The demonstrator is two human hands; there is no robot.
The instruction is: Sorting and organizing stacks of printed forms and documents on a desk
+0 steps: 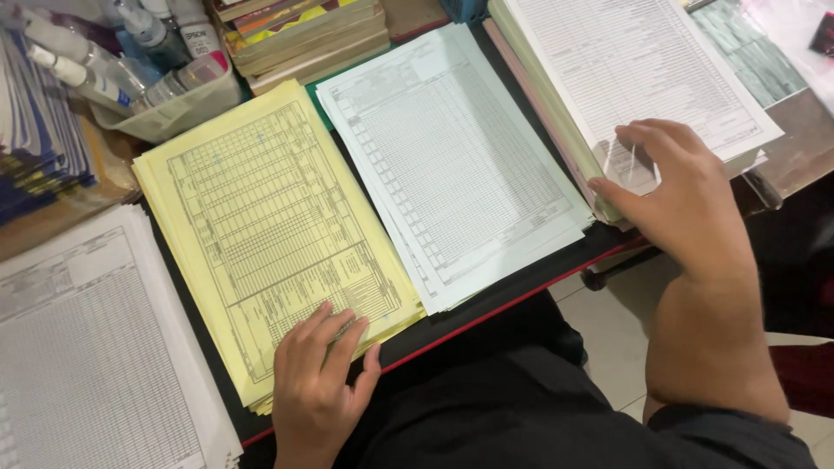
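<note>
From the head view I see my left hand (320, 382) lying flat and open, palm down, on the near corner of the yellow stack (261, 226) of printed forms, pressing rather than gripping. My right hand (673, 187) rests on the near corner of the mixed stack (643, 69) at the right, fingers spread and thumb against its edge, seemingly lifting the top white sheet; I cannot tell whether it has pinched it. Between them lies the pale blue stack (452, 165), untouched, and 1 more white stack (87, 347) sits far left. I judge the sorting well underway, with 3 colour piles built and the thick right stack left to work through. A tub of bottles (152, 78) and some books (304, 35) stand behind
</note>
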